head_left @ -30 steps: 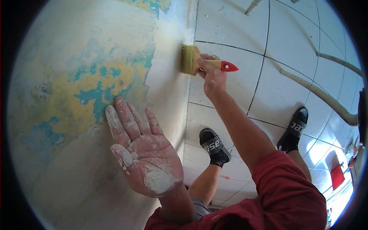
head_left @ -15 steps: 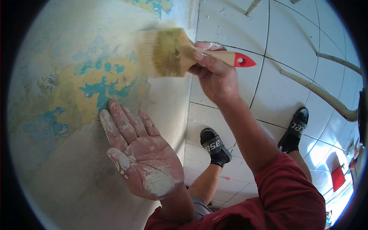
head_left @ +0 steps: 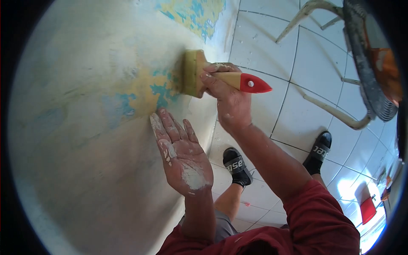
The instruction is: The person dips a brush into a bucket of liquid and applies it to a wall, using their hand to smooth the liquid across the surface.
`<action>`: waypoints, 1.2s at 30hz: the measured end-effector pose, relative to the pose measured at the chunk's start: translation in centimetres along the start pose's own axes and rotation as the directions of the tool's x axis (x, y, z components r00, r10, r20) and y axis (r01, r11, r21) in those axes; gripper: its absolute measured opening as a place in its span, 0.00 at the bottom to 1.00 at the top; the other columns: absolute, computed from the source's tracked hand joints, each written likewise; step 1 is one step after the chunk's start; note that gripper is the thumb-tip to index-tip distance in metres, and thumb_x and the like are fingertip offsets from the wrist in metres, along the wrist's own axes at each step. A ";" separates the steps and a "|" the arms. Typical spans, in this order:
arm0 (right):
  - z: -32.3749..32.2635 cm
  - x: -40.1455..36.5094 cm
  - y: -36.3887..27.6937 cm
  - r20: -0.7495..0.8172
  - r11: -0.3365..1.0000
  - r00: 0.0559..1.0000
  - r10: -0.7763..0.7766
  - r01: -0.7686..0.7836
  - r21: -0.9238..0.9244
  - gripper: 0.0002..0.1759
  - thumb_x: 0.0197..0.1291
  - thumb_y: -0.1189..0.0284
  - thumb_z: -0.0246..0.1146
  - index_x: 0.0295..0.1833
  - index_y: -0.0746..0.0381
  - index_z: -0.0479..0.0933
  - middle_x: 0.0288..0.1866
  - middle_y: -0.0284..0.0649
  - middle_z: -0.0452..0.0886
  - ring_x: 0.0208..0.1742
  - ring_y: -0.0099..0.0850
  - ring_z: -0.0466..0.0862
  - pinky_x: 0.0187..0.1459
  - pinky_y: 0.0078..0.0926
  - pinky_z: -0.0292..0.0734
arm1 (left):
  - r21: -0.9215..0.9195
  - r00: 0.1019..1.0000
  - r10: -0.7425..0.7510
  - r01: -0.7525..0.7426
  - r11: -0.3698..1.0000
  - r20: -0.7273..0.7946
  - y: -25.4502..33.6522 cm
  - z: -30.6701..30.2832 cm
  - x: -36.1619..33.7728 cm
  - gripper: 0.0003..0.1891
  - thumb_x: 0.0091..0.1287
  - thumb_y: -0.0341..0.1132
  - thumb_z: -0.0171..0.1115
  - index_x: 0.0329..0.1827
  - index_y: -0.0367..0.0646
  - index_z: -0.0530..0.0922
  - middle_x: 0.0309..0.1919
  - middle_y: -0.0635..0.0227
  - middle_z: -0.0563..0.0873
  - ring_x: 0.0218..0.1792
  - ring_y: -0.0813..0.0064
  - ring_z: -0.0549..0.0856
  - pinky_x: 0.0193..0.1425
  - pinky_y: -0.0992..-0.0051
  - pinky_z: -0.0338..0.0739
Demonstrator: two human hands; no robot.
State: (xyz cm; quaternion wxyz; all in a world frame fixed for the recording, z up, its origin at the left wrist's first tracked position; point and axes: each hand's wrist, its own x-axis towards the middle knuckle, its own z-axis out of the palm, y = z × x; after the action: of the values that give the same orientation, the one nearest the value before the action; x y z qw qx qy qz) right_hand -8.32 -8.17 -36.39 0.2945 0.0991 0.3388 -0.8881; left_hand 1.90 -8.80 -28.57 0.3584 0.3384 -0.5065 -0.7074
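Observation:
My right hand (head_left: 227,95) grips the wooden handle of a wide paintbrush (head_left: 194,73), whose handle end is red with a hole in it. The bristles press against a wall (head_left: 106,170) with worn patches of yellow and turquoise paint (head_left: 160,95). Palm up, my left hand (head_left: 185,157) is held beside the wall below the brush, its fingers stretched out and fingertips near the turquoise patch. White paste is smeared over the palm and fingers. Some white residue also marks my right hand's fingers.
White floor tiles (head_left: 265,114) lie to the right of the wall. A chair (head_left: 340,114) with pale curved legs stands at the upper right, with something orange on it. My feet in black slides (head_left: 236,165) are on the tiles. A red dustpan-like object (head_left: 368,210) is at the lower right.
The brush has moved against the wall with its bristles pressed in, the handle turning slightly. My view has shifted, so more of the chair shows. My left hand stays open, palm up.

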 end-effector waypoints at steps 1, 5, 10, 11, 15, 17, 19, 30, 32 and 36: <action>1.3 -0.4 -1.5 0.020 0.999 1.000 0.006 -0.007 0.051 0.08 0.57 0.77 0.67 0.42 0.66 0.78 0.39 0.37 0.80 0.35 0.25 0.81 0.35 0.22 0.77 | -0.013 1.000 0.011 -0.011 1.000 -0.006 0.5 0.5 0.0 0.37 0.75 0.48 0.43 0.79 0.39 0.41 0.80 0.56 0.45 0.80 0.64 0.39 0.81 0.58 0.32; 5.2 -1.5 -6.4 0.073 0.996 0.995 -0.074 0.071 0.047 0.10 0.58 0.76 0.67 0.44 0.66 0.77 0.42 0.38 0.79 0.39 0.26 0.82 0.38 0.24 0.78 | -0.011 0.999 0.038 -0.038 0.999 0.012 2.7 2.5 0.0 0.37 0.75 0.46 0.44 0.80 0.39 0.40 0.80 0.56 0.44 0.80 0.64 0.39 0.81 0.58 0.32; 1.5 2.5 -4.4 0.110 0.966 0.994 0.009 -0.037 0.257 0.13 0.58 0.75 0.66 0.47 0.65 0.73 0.45 0.41 0.78 0.45 0.33 0.83 0.44 0.33 0.83 | 0.019 0.999 0.015 -0.016 1.000 0.050 2.1 2.3 0.3 0.35 0.76 0.44 0.40 0.80 0.40 0.39 0.80 0.57 0.41 0.80 0.66 0.37 0.81 0.59 0.31; -0.4 3.3 -2.2 0.043 0.976 0.998 0.044 -0.052 0.213 0.13 0.58 0.76 0.65 0.47 0.64 0.73 0.46 0.41 0.78 0.45 0.33 0.83 0.44 0.33 0.84 | 0.003 0.997 0.011 -0.011 1.000 0.080 2.4 1.8 0.3 0.33 0.77 0.43 0.35 0.80 0.42 0.37 0.80 0.58 0.38 0.80 0.67 0.36 0.81 0.60 0.29; -7.3 4.1 2.5 -0.226 0.994 0.968 0.106 -0.101 0.037 0.10 0.59 0.77 0.65 0.45 0.65 0.75 0.41 0.42 0.80 0.42 0.33 0.83 0.43 0.35 0.83 | 0.098 0.999 -0.010 0.007 0.995 0.035 3.2 2.5 0.0 0.33 0.77 0.41 0.36 0.80 0.42 0.37 0.81 0.60 0.38 0.80 0.68 0.36 0.81 0.61 0.29; -7.9 4.4 3.4 -0.225 0.967 0.967 0.123 -0.167 -0.192 0.09 0.58 0.76 0.66 0.43 0.65 0.76 0.38 0.41 0.80 0.38 0.33 0.83 0.42 0.34 0.82 | 0.069 0.999 -0.029 0.026 0.997 0.040 3.6 2.3 0.1 0.33 0.77 0.41 0.36 0.80 0.43 0.37 0.81 0.62 0.39 0.80 0.69 0.36 0.81 0.61 0.29; -2.6 3.7 0.5 -0.173 0.984 0.978 0.119 -0.139 -0.111 0.10 0.55 0.77 0.67 0.42 0.66 0.76 0.36 0.40 0.80 0.37 0.31 0.83 0.38 0.29 0.81 | 0.067 0.999 -0.035 0.036 0.997 -0.019 4.8 2.9 0.1 0.33 0.77 0.43 0.38 0.80 0.43 0.40 0.81 0.62 0.41 0.80 0.68 0.37 0.81 0.61 0.31; 17.6 -2.1 -16.8 0.312 0.945 0.892 -0.326 0.315 0.088 0.10 0.58 0.72 0.66 0.44 0.64 0.79 0.43 0.38 0.82 0.44 0.34 0.85 0.48 0.33 0.83 | -0.283 0.939 -0.309 0.259 0.924 -0.148 6.6 2.6 -1.1 0.33 0.77 0.39 0.41 0.80 0.42 0.38 0.80 0.60 0.40 0.80 0.68 0.37 0.81 0.62 0.30; 18.3 -1.6 -16.4 0.329 0.929 0.869 -0.369 0.334 0.160 0.08 0.57 0.72 0.65 0.43 0.60 0.81 0.43 0.36 0.84 0.45 0.35 0.85 0.52 0.34 0.80 | -0.277 0.950 -0.275 0.227 0.934 -0.149 6.7 3.2 -0.6 0.33 0.77 0.39 0.40 0.80 0.42 0.38 0.80 0.60 0.39 0.80 0.67 0.36 0.81 0.62 0.29; 11.8 0.1 -12.6 0.197 0.984 0.978 -0.073 0.039 0.173 0.20 0.55 0.68 0.68 0.50 0.67 0.74 0.45 0.42 0.78 0.48 0.33 0.84 0.45 0.30 0.86 | 0.008 0.996 -0.084 0.084 0.996 -0.027 7.0 4.0 -0.4 0.33 0.77 0.44 0.37 0.80 0.43 0.38 0.81 0.61 0.39 0.80 0.69 0.33 0.81 0.63 0.28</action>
State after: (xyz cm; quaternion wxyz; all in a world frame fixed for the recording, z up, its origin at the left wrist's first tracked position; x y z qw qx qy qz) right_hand -15.57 -8.45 -20.71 0.2928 0.0231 0.2336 -0.9269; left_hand -0.09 -8.17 -20.81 0.3333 0.3704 -0.4903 -0.7151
